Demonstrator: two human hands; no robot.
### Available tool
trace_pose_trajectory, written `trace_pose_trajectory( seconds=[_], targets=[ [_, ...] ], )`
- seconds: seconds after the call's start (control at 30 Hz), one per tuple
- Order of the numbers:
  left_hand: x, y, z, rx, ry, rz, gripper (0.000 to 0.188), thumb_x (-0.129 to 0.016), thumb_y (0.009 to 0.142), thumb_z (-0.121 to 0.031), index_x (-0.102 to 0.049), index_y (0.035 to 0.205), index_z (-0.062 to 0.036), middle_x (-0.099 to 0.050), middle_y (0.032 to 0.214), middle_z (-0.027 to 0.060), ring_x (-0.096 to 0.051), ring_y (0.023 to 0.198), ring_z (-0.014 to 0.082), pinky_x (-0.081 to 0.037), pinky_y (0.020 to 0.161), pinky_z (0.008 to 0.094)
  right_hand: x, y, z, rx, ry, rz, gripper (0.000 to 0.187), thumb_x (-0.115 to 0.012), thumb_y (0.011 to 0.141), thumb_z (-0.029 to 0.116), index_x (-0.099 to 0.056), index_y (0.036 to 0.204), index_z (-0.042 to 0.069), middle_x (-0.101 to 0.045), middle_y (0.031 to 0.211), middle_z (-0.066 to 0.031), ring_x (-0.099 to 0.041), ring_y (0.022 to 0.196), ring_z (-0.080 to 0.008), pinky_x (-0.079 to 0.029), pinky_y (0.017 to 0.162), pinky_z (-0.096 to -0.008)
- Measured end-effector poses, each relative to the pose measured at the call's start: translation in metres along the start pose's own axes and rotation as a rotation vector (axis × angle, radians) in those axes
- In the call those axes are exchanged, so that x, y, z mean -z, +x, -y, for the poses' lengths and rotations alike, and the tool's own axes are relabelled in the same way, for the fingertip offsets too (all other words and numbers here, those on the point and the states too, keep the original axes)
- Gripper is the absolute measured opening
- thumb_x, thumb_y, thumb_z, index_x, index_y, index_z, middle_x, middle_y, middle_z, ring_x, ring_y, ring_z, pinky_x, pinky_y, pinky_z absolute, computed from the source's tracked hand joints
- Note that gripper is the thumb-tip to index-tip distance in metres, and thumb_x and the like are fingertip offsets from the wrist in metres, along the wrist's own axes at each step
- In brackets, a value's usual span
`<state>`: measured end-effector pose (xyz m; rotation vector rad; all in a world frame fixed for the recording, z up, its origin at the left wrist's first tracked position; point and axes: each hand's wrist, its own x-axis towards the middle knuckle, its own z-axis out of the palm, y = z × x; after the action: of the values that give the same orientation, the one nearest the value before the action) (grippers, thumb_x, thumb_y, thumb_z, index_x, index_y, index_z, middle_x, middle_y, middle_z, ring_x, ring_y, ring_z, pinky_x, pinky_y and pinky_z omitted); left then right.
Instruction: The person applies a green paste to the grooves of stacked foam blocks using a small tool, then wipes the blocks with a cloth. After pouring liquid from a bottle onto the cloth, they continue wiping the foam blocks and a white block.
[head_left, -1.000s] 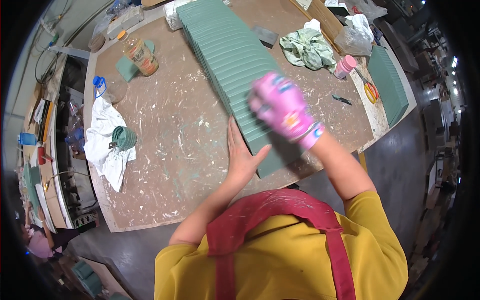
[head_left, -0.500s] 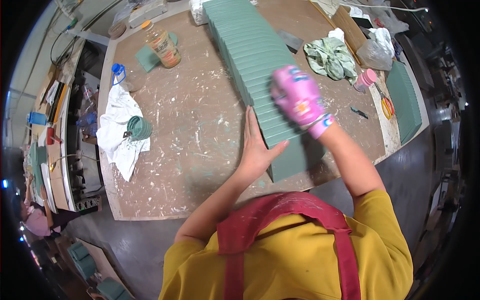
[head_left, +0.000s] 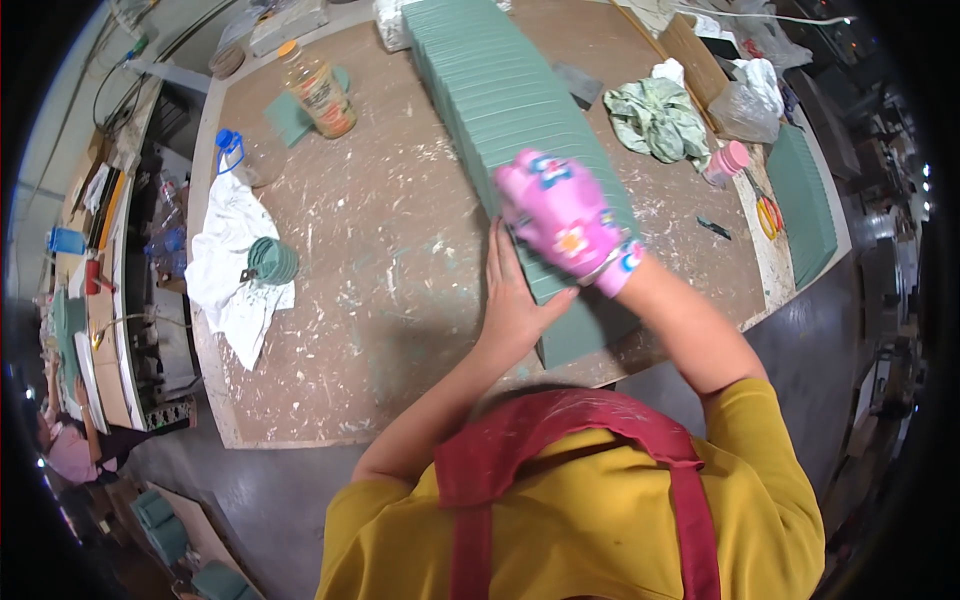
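Note:
A long fanned row of overlapping green sheets [head_left: 490,80] runs from the far middle of the table down toward me. My left hand [head_left: 515,305] lies along its near left edge, bare, fingers straight and thumb spread over the near end. Over the near part of the row is my right hand [head_left: 568,220] in a pink flowered glove. Its fingers curl down against the sheets; the fingertips and anything under them are hidden.
On the left are a white cloth [head_left: 235,290] bearing a green ribbed cup [head_left: 272,262], and an orange-capped bottle [head_left: 318,95]. To the right lie a crumpled pale green cloth [head_left: 655,118], a pink-capped jar [head_left: 727,163], orange-handled scissors [head_left: 768,215] and more green sheets [head_left: 800,205].
My right hand has shifted left and slightly toward me across the row. My left hand remains at the row's left edge.

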<state>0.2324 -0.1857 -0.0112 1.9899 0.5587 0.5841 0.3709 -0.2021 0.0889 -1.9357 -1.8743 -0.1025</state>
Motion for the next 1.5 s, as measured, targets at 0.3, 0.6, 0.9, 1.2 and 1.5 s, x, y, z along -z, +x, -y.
trace_pose_trajectory(
  seconds=[0.3, 0.6, 0.9, 1.2, 1.5],
  targets=[
    [0.003, 0.004, -0.009, 0.041, -0.042, 0.007, 0.106, -0.075, 0.073, -0.021, -0.002, 0.145, 0.0059, -0.014, 0.148, 0.0294, -0.016, 0.139, 0.0397, -0.017, 0.114, 0.0437, 0.027, -0.057, -0.105, -0.518, -0.156, -0.201, 0.025, -0.061, 0.083, 0.021, -0.058, 0.102, 0.005, -0.06, 0.089, -0.0175, -0.061, 0.083, -0.0363, -0.05, 0.07, -0.0438],
    [0.006, 0.001, -0.007, 0.087, -0.087, 0.051, 0.113, -0.077, 0.072, -0.033, -0.001, 0.145, 0.0062, -0.008, 0.15, 0.0285, -0.012, 0.14, 0.0418, -0.016, 0.114, 0.0456, -0.016, 0.011, -0.031, -0.147, 0.143, -0.044, 0.013, -0.061, 0.074, 0.008, -0.053, 0.084, 0.007, -0.056, 0.082, -0.0105, -0.059, 0.075, -0.0329, -0.048, 0.064, -0.041],
    [-0.001, 0.0, -0.001, 0.037, -0.081, -0.068, 0.106, -0.077, 0.067, -0.018, -0.008, 0.145, 0.0041, -0.027, 0.141, 0.0239, -0.028, 0.134, 0.0362, -0.025, 0.111, 0.0427, -0.017, 0.028, 0.002, -0.05, 0.091, 0.083, 0.028, -0.065, 0.069, 0.006, -0.053, 0.093, 0.004, -0.055, 0.085, -0.0131, -0.058, 0.079, -0.0342, -0.047, 0.065, -0.0419],
    [0.0, 0.005, -0.005, 0.105, -0.111, 0.037, 0.109, -0.076, 0.071, -0.027, -0.002, 0.145, 0.0051, -0.023, 0.143, 0.0316, -0.025, 0.133, 0.0443, -0.023, 0.111, 0.0474, 0.011, 0.033, -0.041, -0.396, 0.65, -0.267, 0.035, -0.066, 0.086, 0.026, -0.059, 0.112, 0.003, -0.063, 0.103, -0.0092, -0.061, 0.091, -0.0166, -0.048, 0.081, -0.0294],
    [0.007, 0.0, -0.003, 0.015, 0.013, 0.031, 0.113, -0.078, 0.069, -0.032, -0.004, 0.144, 0.0069, -0.01, 0.149, 0.0304, -0.015, 0.138, 0.0447, -0.018, 0.113, 0.0486, -0.009, -0.034, -0.135, -0.874, 1.079, -0.378, 0.03, -0.063, 0.087, 0.024, -0.059, 0.109, 0.004, -0.061, 0.093, -0.0007, -0.054, 0.076, -0.0077, -0.044, 0.069, -0.0235]
  ],
)
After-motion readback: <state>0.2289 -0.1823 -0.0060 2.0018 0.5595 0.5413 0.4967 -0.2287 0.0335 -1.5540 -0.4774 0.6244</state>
